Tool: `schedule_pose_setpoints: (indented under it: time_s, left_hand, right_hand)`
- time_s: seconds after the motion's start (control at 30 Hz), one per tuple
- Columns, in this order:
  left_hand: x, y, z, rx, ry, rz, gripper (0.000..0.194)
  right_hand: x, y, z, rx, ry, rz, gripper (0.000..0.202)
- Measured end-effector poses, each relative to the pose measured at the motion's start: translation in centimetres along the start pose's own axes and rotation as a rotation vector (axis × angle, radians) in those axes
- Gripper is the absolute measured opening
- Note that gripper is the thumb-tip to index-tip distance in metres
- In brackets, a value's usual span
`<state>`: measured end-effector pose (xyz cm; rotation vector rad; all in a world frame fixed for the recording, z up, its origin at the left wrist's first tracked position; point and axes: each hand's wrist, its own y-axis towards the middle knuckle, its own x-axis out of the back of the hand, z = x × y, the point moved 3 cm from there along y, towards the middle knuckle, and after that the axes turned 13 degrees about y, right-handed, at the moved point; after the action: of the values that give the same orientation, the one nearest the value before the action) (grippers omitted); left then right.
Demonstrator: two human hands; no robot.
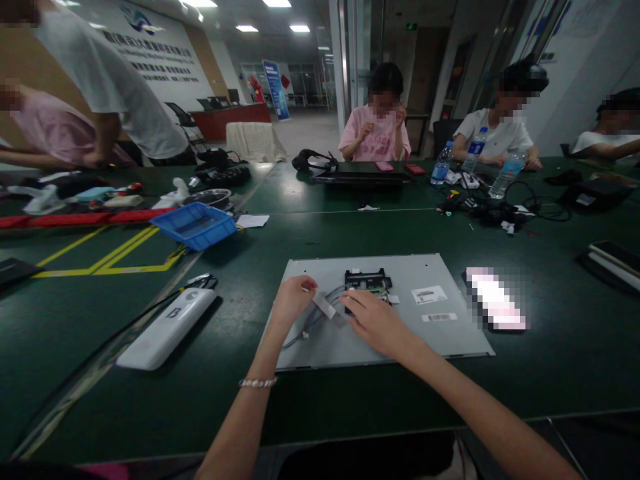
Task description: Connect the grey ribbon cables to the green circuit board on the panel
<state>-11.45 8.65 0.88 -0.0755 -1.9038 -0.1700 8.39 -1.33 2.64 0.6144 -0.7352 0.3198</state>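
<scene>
A flat grey metal panel (400, 340) lies on the table before me. Near its upper middle sits a black-framed circuit board (367, 277), from which grey cables (316, 321) run down to the left. My left hand (294, 301) is closed in a pinch at the upper end of a pale strip (325, 305), which looks like tape and hangs over the cables. Fingers stretched out, my right hand (375, 319) hovers over the panel beside the strip and covers the board's lower part. Whether its fingertips touch the cables I cannot tell.
Left of the panel lies a white power bank (167, 330) with a black cable; a lit phone (495, 298) is on the right. Farther off are a blue basket (195, 227), water bottles (509, 175) and tangled black cables (493, 210). Several people are around the table.
</scene>
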Motion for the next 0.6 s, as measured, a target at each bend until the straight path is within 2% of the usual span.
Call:
schedule_pose_setpoints:
  time_s: [0.1, 0.2, 0.3, 0.43, 0.5, 0.6]
  left_hand:
    - [-0.4, -0.2, -0.2, -0.017, 0.032, -0.002, 0.017]
    - [-0.5, -0.5, -0.4, -0.007, 0.056, -0.012, 0.019]
    - [0.5, -1.3, -1.2, -0.023, 0.065, -0.104, 0.024]
    - [2.0, -3.8, -3.1, -0.119, 0.143, -0.237, 0.024]
    - [1.8, -5.3, -4.0, -0.161, 0.22, -0.208, 0.024]
    - [0.5, -7.0, -4.7, -0.195, 0.327, -0.105, 0.022]
  right_hand:
    - [-1.2, 0.4, 1.0, 0.125, -0.074, 0.077, 0.043]
    - [-2.4, 0.5, 1.2, 0.178, -0.135, 0.108, 0.039]
    - [-3.0, 0.4, 1.1, 0.193, -0.164, 0.104, 0.035]
    - [-3.5, 0.2, 1.2, 0.238, -0.181, 0.117, 0.032]
    - [-3.8, 0.1, 1.1, 0.244, -0.183, 0.123, 0.033]
    - [-4.2, 0.0, 0.8, 0.234, -0.167, 0.123, 0.037]
